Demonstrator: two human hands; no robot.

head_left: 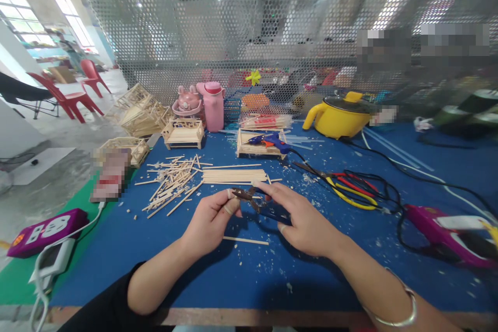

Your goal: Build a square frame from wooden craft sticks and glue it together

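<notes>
My right hand [301,215] is wrapped round the handles of dark pliers [254,199] above the blue mat. Their jaws point left and meet the fingertips of my left hand [212,215], which is pinched on a short piece of wooden stick, mostly covered by the fingers. Below the hands a single stick [246,240] lies on the mat. Just beyond them is a neat row of sticks [233,175]. To its left, loose sticks [175,181] are spread in a pile.
A glue gun [272,141] rests on a small wooden frame [243,151]. Yellow-handled pliers [352,194] and cables lie to the right. Behind stand a yellow pot [338,120] and a pink bottle [213,109]. A phone [111,176] and purple box [49,232] sit left.
</notes>
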